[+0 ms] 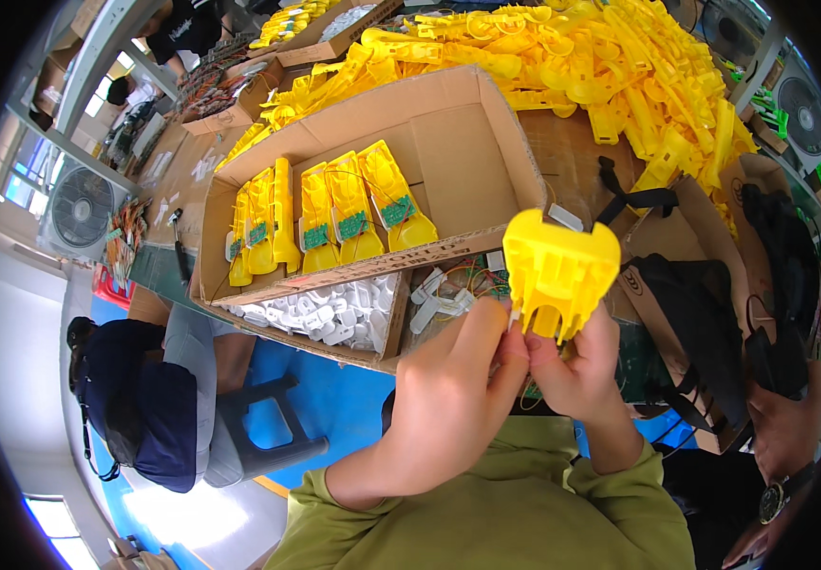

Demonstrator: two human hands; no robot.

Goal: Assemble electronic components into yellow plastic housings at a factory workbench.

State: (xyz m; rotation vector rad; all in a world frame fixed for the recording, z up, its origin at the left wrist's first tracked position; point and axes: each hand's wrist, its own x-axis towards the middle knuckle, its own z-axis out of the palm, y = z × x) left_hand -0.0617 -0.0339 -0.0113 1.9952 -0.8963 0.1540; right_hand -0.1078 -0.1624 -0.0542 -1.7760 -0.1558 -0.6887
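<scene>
Upright in front of me is a yellow plastic housing [562, 264], its ribbed inner side partly in view. My right hand [581, 370] grips its lower end, thumb bent in toward the middle. Against that same end, my left hand [448, 399] is closed in a pinch. A small pale piece shows at its fingertips, too small to name. Just beyond the hands, thin wires and green circuit boards [493, 275] lie on the bench beside loose white plastic parts [436, 306].
An open carton [458, 142] holds several yellow housings [342, 209] with green boards. Under its near edge sits a box of white plastic parts [334, 313]. Yellow parts [562, 57] are heaped behind. Black straps [695, 304] hang over cartons at right, near another person's arm [785, 427].
</scene>
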